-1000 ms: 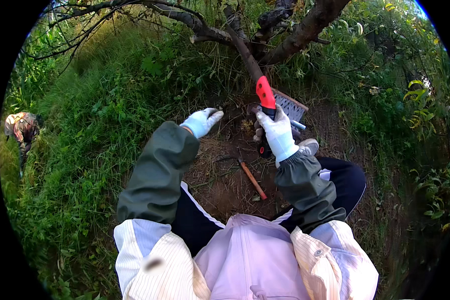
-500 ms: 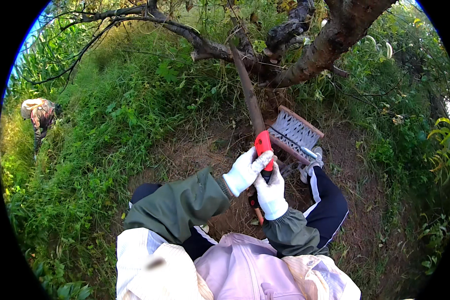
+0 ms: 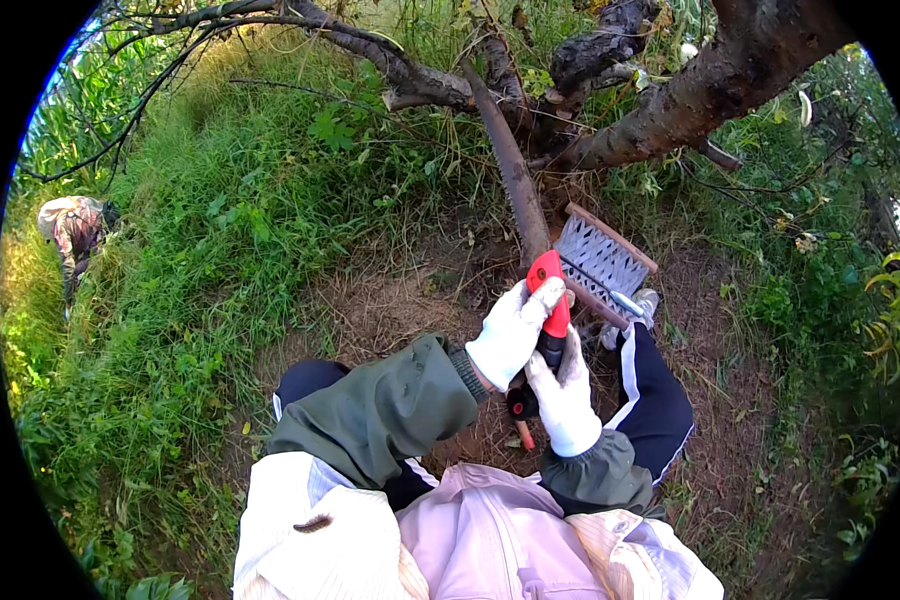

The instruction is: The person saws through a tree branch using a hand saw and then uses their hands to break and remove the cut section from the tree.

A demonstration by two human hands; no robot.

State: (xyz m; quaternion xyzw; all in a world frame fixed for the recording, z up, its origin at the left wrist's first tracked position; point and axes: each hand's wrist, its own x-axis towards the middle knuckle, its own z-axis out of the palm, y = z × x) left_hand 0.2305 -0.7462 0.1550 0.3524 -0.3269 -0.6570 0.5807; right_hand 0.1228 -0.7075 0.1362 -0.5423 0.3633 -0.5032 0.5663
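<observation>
Both my gloved hands are on a pruning saw (image 3: pixel 510 170) with a long rusty toothed blade and a red-and-black handle (image 3: pixel 555 318). My left hand (image 3: pixel 505 340) pinches the red upper part, and my right hand (image 3: pixel 566 400) is wrapped round the black lower part. The blade points up toward the tree, its tip by a branch. Behind the handle is a folding stool (image 3: pixel 598 250) with a grey woven seat and a thin pale-handled tool (image 3: pixel 625 303) across it. A wooden-handled tool (image 3: pixel 525 437) lies on the ground below my hands, mostly hidden.
A tree with thick forked limbs (image 3: pixel 715 90) and thin bare branches (image 3: pixel 150 95) overhangs from above. Tall grass and weeds (image 3: pixel 190 310) flank the dirt (image 3: pixel 390 300) around my legs. A bent-over person (image 3: pixel 75 235) is at far left. A dark fuzzy caterpillar-like thing (image 3: pixel 313 523) is on my left sleeve.
Since a second ago my left hand has moved right and taken hold of the saw handle. The handle has come lower, nearer my body; in the last half second it shifted slightly right.
</observation>
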